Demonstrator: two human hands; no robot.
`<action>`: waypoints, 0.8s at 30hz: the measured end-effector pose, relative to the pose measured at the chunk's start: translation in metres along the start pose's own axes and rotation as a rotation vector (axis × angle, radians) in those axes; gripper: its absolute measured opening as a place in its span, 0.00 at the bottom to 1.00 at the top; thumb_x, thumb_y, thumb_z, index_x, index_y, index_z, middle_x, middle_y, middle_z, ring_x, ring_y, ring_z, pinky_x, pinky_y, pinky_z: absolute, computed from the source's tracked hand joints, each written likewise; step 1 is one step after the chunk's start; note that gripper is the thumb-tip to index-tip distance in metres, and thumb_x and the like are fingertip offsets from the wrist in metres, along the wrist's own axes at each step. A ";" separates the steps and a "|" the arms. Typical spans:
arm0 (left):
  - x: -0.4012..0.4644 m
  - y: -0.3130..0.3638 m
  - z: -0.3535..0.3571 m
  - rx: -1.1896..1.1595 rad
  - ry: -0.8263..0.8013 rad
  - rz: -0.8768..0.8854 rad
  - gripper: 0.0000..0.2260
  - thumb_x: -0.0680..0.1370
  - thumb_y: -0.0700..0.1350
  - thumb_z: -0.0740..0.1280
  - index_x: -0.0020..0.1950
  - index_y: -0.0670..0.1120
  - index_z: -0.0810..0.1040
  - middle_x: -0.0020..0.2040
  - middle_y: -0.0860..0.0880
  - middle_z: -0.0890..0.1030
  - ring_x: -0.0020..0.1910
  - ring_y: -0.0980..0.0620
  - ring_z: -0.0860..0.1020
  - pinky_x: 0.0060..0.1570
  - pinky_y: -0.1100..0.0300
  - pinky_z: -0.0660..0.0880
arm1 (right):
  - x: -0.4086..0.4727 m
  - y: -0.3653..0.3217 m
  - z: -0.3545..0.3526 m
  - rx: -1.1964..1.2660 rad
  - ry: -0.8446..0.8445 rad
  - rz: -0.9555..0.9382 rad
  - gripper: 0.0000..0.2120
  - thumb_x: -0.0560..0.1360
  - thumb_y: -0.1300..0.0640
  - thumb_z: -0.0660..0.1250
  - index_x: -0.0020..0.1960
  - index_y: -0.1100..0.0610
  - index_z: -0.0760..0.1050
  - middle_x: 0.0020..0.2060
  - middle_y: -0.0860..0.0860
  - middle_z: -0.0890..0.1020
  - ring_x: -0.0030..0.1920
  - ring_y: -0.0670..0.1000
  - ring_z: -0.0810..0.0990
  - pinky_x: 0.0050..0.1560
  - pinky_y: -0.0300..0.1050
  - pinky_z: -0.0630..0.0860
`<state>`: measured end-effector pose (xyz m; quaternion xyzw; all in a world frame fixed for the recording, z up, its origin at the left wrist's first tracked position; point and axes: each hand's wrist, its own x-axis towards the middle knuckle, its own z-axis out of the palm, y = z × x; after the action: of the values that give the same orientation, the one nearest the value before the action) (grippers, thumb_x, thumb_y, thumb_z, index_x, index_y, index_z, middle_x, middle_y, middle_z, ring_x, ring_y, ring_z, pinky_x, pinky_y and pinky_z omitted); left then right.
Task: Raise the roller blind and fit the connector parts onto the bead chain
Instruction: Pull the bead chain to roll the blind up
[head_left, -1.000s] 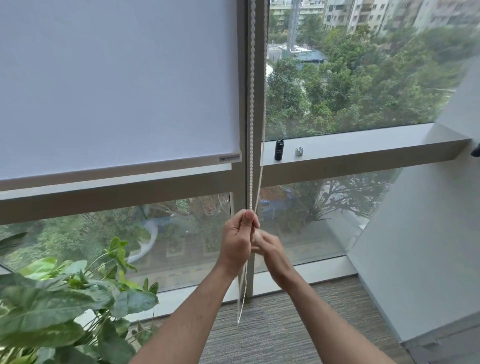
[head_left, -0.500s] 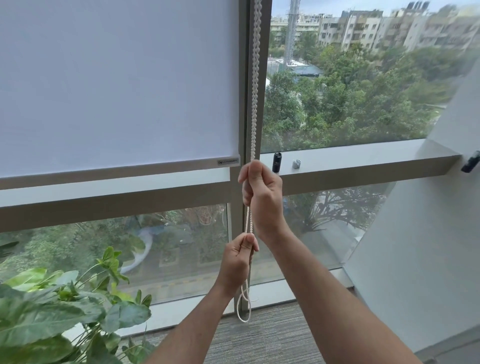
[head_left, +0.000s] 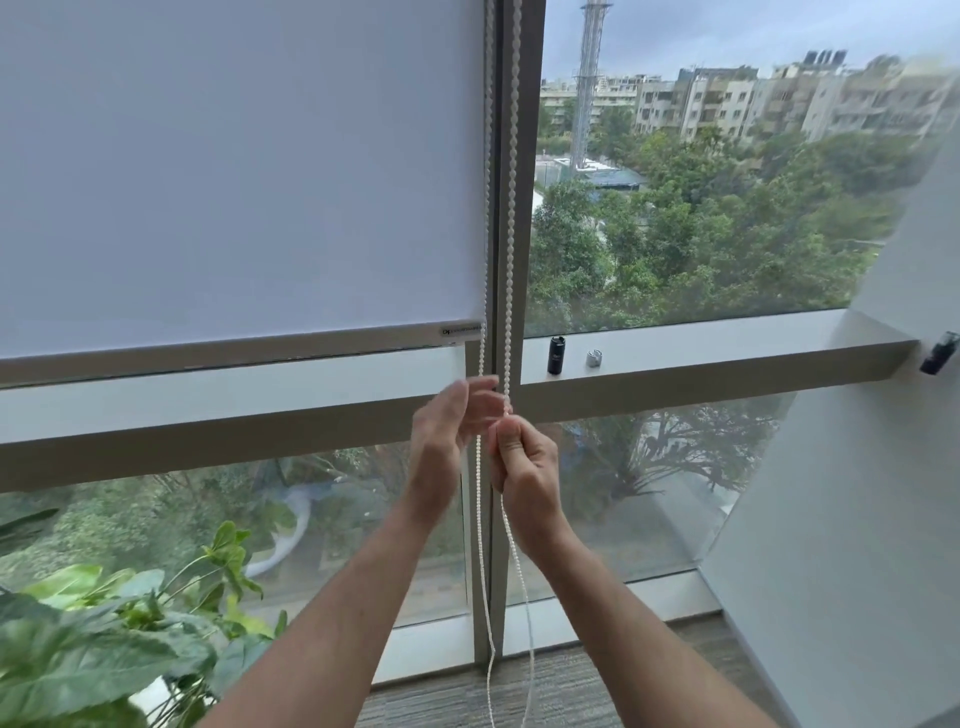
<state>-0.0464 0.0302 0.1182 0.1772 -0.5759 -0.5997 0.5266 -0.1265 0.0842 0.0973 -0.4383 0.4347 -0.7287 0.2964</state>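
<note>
A white roller blind (head_left: 234, 171) covers the upper left window pane, its grey bottom bar (head_left: 234, 351) just above the sill. Two strands of white bead chain (head_left: 511, 208) hang along the window mullion. My right hand (head_left: 522, 462) is closed around the right strand at sill height. My left hand (head_left: 449, 421) is beside it with fingers spread, blurred, reaching toward the chain near the left strand. A black cylindrical connector part (head_left: 556, 355) and a small silver connector part (head_left: 593, 358) stand on the window ledge (head_left: 727, 348) to the right.
A leafy green plant (head_left: 104, 639) fills the lower left. A white angled wall (head_left: 857, 519) closes the right side, with a small black fitting (head_left: 939, 353) on it. Grey carpet (head_left: 571, 691) lies below the window. The chain loop hangs down to the floor.
My right hand came down the chain to sill height, still gripping. My left hand let go low down and rose beside it, fingers apart. The view tilted upward.
</note>
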 end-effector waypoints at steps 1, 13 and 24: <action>0.005 0.012 0.006 0.001 -0.025 0.039 0.19 0.78 0.62 0.63 0.54 0.49 0.84 0.46 0.44 0.85 0.48 0.42 0.82 0.53 0.45 0.78 | -0.003 0.005 -0.002 -0.019 0.009 0.015 0.18 0.79 0.54 0.58 0.31 0.52 0.71 0.23 0.43 0.67 0.25 0.44 0.61 0.26 0.38 0.60; 0.021 0.025 0.043 -0.037 -0.011 0.113 0.18 0.83 0.51 0.57 0.42 0.48 0.82 0.24 0.56 0.66 0.21 0.57 0.60 0.22 0.63 0.59 | -0.049 0.040 -0.026 -0.102 -0.074 0.207 0.17 0.78 0.51 0.59 0.34 0.58 0.71 0.24 0.46 0.67 0.26 0.47 0.62 0.26 0.41 0.58; -0.014 -0.023 0.025 0.042 0.078 -0.003 0.18 0.81 0.52 0.60 0.35 0.48 0.80 0.21 0.55 0.66 0.19 0.57 0.61 0.21 0.64 0.59 | 0.030 -0.029 -0.031 -0.374 -0.077 0.111 0.35 0.76 0.31 0.47 0.66 0.52 0.77 0.59 0.50 0.82 0.58 0.42 0.81 0.64 0.49 0.76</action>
<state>-0.0712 0.0496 0.0989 0.2124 -0.5670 -0.5807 0.5442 -0.1687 0.0841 0.1272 -0.4887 0.5744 -0.6003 0.2663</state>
